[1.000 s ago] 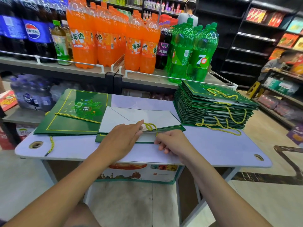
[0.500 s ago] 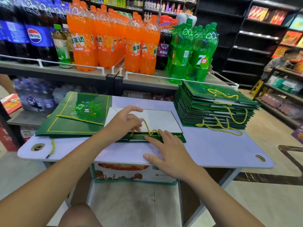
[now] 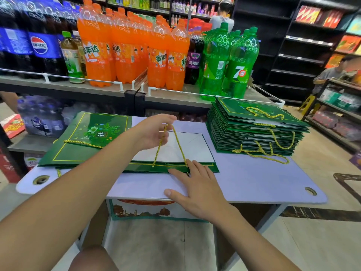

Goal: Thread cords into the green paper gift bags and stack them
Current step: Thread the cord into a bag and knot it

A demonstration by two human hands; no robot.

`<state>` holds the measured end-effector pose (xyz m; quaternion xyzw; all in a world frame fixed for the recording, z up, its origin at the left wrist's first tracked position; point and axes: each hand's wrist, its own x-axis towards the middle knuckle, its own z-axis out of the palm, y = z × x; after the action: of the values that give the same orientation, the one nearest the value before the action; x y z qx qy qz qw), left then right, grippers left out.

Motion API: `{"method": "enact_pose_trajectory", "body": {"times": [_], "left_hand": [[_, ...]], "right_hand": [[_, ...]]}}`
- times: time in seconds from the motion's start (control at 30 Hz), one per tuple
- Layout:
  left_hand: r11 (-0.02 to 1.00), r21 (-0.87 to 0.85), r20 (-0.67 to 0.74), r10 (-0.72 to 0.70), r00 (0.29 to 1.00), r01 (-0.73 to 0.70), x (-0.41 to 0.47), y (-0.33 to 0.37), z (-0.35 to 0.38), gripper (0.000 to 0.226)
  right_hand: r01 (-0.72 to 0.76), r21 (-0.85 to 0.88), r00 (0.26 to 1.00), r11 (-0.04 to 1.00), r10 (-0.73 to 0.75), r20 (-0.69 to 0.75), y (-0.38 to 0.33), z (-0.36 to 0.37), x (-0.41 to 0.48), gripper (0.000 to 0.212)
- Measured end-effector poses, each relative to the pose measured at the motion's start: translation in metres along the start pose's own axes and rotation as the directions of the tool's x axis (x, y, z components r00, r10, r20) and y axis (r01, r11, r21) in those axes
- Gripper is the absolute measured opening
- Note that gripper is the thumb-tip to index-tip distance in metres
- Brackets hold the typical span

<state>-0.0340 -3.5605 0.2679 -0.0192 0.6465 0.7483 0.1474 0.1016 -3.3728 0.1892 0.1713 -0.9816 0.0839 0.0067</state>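
Note:
A flat green gift bag, its white inner side up, lies in the middle of the pale table. My left hand pinches the top of its yellow cord and holds the loop taut above the bag. My right hand lies flat with straight fingers, pressing the bag's near edge where the cord enters. A pile of green bags lies at the left under this bag. A tall stack of corded bags stands at the right.
A shelf of large soda bottles runs just behind the table. A printed box sits under the table's front edge. Dark shelving and seated people are at the far right. Tiled floor surrounds the table.
My left hand has risen from the bag, drawing the yellow cord up into a tall loop. My right hand has flattened and slid nearer along the bag's front edge.

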Motion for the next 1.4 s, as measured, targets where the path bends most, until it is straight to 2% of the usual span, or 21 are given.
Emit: {"method": "enact_pose_trajectory", "body": {"times": [0.03,0.07,0.1,0.13,0.17,0.2,0.3,0.43,0.47,0.5,0.6,0.67,0.77,0.9,1.0,1.13,1.2,1.3,1.4], "left_hand": [[0.986,0.168,-0.043,0.001,0.999,0.006,0.003,0.000,-0.001,0.026],[0.902,0.431,-0.072,0.014,0.997,0.019,0.005,0.000,-0.003,0.026],[0.721,0.692,-0.071,0.017,0.997,0.037,0.005,0.001,-0.004,0.028],[0.511,0.858,-0.049,-0.005,0.999,0.044,0.005,0.002,-0.004,0.033],[0.361,0.932,-0.016,-0.040,0.999,0.029,0.005,0.002,-0.004,0.038],[0.293,0.956,0.014,-0.076,0.997,0.009,0.006,0.002,-0.004,0.043],[0.280,0.960,0.075,-0.164,0.984,-0.026,0.006,0.002,0.000,0.049],[0.075,0.995,0.081,-0.260,0.962,-0.064,0.001,0.004,0.002,0.056],[0.078,0.995,0.085,-0.287,0.954,-0.065,0.000,0.006,0.001,0.057],[0.136,0.989,0.102,-0.314,0.944,-0.061,0.001,0.007,0.000,0.059],[0.501,0.865,0.201,-0.274,0.940,-0.039,0.006,0.012,-0.005,0.053],[0.672,0.740,0.180,-0.176,0.968,-0.015,0.014,0.012,-0.009,0.046],[0.737,0.674,0.063,-0.109,0.992,0.039,0.022,0.008,-0.013,0.044],[0.693,0.717,-0.037,-0.070,0.997,0.075,0.029,0.000,-0.014,0.047],[0.584,0.810,-0.075,0.013,0.997,0.053,0.032,-0.006,-0.011,0.050],[0.580,0.811,-0.006,0.141,0.990,-0.077,0.032,-0.009,-0.013,0.043],[0.531,0.836,0.038,0.197,0.980,-0.139,0.023,-0.008,-0.022,0.034],[0.291,0.948,0.039,0.300,0.953,-0.130,0.001,-0.006,-0.050,0.019],[0.004,0.999,-0.048,0.356,0.933,0.050,-0.026,-0.015,-0.082,0.030]], "right_hand": [[-0.001,0.003,1.000,1.000,0.001,0.002,0.000,0.000,0.000,0.071],[-0.001,0.006,1.000,1.000,0.001,-0.001,0.001,-0.001,0.000,0.071],[0.001,0.004,1.000,1.000,-0.001,-0.014,0.001,-0.003,0.000,0.071],[0.005,-0.005,0.999,1.000,-0.005,-0.034,0.002,-0.005,0.002,0.071],[0.006,-0.020,0.998,1.000,-0.007,-0.057,0.004,-0.007,0.003,0.072],[0.002,-0.039,0.997,0.999,-0.005,-0.080,0.005,-0.008,0.006,0.073],[-0.024,-0.029,0.998,0.999,0.022,-0.062,0.005,-0.009,0.010,0.084],[-0.025,-0.006,1.000,1.000,0.025,0.002,0.005,-0.002,0.012,0.089],[-0.024,-0.012,1.000,1.000,0.024,0.002,0.006,-0.002,0.013,0.088],[-0.023,-0.019,1.000,1.000,0.023,0.001,0.007,-0.001,0.013,0.087],[-0.012,-0.034,1.000,0.999,0.012,0.000,0.009,0.001,0.014,0.079],[-0.003,-0.046,1.000,0.999,0.003,-0.008,0.010,0.004,0.014,0.078],[0.002,-0.054,1.000,0.999,-0.003,-0.011,0.010,0.005,0.014,0.077],[0.001,-0.044,1.000,0.999,0.000,0.003,0.010,0.005,0.014,0.073],[0.000,-0.042,1.000,0.999,0.000,0.001,0.009,0.004,0.014,0.072],[0.006,-0.050,1.000,0.999,-0.006,0.000,0.010,0.004,0.014,0.069],[0.006,-0.043,1.000,0.999,-0.006,0.003,0.011,0.004,0.015,0.068],[0.001,-0.021,1.000,1.000,-0.001,0.011,0.011,0.003,0.016,0.069],[0.008,0.007,1.000,1.000,-0.008,0.000,0.012,-0.003,0.018,0.074]]}}
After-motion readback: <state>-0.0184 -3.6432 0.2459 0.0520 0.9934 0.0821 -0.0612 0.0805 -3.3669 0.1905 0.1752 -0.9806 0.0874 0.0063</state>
